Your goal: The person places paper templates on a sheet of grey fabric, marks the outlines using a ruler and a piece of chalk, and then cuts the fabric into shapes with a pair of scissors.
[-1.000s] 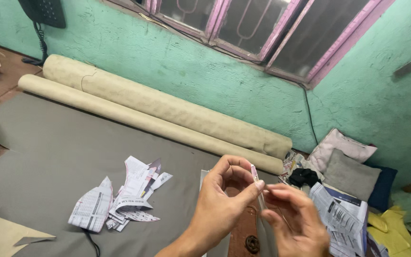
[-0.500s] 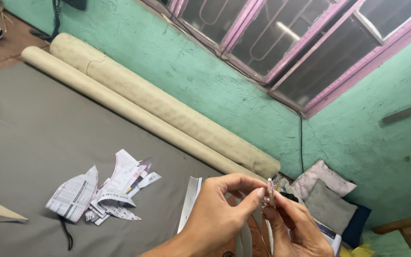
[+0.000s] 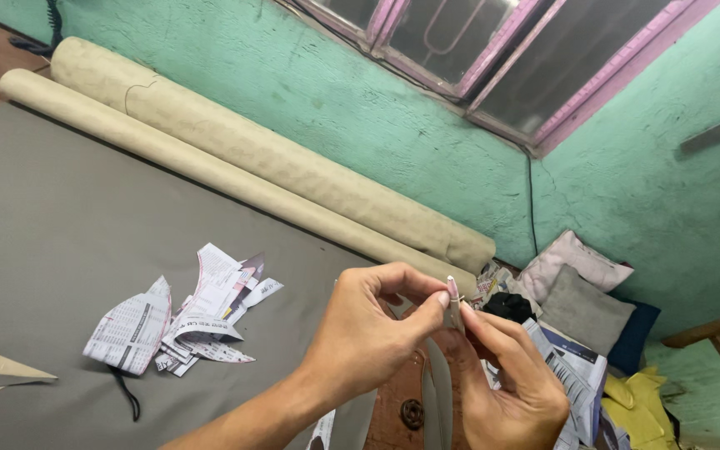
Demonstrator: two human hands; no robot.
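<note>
Head view, your left hand (image 3: 360, 329) and right hand (image 3: 506, 392) both pinching one thin pale pen-like stick (image 3: 453, 302), two beige rolls (image 3: 235, 158) beside grey sheet (image 3: 52, 217), newspaper cuttings (image 3: 181, 321) heaped.

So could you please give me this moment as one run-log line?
left hand: pinches small pale pen-like piece | right hand: pinches same piece from below | newspaper cutouts: on grey sheet

Both hands, left (image 3: 360, 333) and right (image 3: 506, 383), and forearms are bare, without sleeves or jewellery.
</note>
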